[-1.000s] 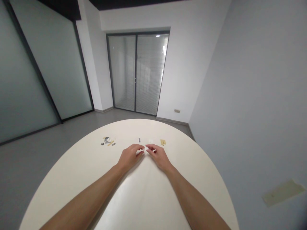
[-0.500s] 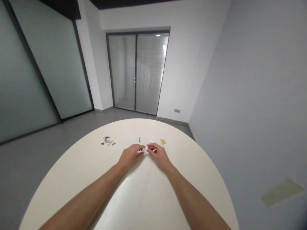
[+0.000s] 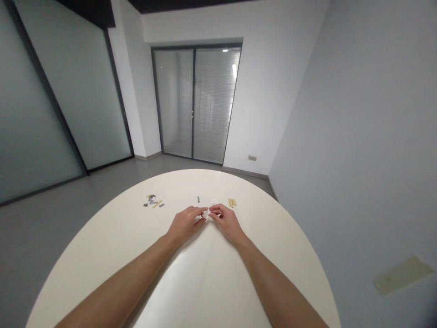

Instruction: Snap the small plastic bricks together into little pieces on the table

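Above the round white table [image 3: 218, 278], my left hand [image 3: 186, 223] and my right hand [image 3: 226, 221] meet fingertip to fingertip. A small white piece [image 3: 205, 213], too small to name, shows between them. The left thumb and fingers curl round it. On the right, thumb and forefinger are pinched at its edge. Just beyond the fingers lie a short grey strip [image 3: 198, 199] and a flat white piece [image 3: 215, 200], hard to tell from the tabletop. Yellow pieces [image 3: 232, 202] lie beyond my right hand.
To the left on the table is a loose group of small grey, dark and yellow pieces [image 3: 152, 199], with a dark heart-shaped piece [image 3: 145, 205] beside it. Glass doors [image 3: 193, 105] stand past the table, and a grey wall [image 3: 368, 136] rises on the right.
The fingertips have shifted very slightly at the small white piece. Both arms and the pieces on the table look much the same.
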`<action>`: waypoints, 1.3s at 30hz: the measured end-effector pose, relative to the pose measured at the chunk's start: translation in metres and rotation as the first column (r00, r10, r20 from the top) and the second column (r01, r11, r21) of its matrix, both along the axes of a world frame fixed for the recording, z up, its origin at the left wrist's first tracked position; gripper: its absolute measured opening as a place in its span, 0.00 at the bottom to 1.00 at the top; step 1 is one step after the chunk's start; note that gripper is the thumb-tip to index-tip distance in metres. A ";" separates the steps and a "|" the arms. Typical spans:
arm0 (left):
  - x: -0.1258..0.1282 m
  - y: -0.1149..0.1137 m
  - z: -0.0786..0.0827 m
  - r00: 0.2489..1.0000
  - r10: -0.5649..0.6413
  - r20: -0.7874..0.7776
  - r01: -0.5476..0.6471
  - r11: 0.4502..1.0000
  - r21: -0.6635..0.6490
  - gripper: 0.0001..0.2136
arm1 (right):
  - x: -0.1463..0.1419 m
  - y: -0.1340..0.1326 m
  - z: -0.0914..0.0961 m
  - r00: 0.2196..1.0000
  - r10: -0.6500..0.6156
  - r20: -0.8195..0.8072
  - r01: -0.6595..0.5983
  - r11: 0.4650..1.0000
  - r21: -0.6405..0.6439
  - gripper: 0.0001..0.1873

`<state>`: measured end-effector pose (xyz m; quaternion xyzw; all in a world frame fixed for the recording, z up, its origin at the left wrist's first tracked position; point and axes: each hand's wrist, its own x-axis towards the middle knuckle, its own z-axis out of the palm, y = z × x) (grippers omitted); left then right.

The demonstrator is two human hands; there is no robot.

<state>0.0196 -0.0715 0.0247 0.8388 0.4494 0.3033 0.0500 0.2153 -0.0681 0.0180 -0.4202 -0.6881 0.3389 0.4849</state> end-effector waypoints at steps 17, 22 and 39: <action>0.001 -0.002 0.004 1.000 0.023 -0.014 -0.023 1.000 -0.006 0.16 | 0.000 0.000 0.002 1.000 0.006 -0.009 -0.006 1.000 -0.011 0.11; 0.001 -0.002 0.002 0.999 0.017 -0.027 -0.017 1.000 -0.009 0.17 | 0.000 0.000 0.000 1.000 0.029 -0.001 -0.029 1.000 -0.003 0.10; 0.003 -0.003 0.004 0.999 0.011 -0.053 -0.012 1.000 -0.009 0.18 | -0.002 0.000 -0.001 0.997 0.073 -0.028 -0.073 0.997 0.002 0.08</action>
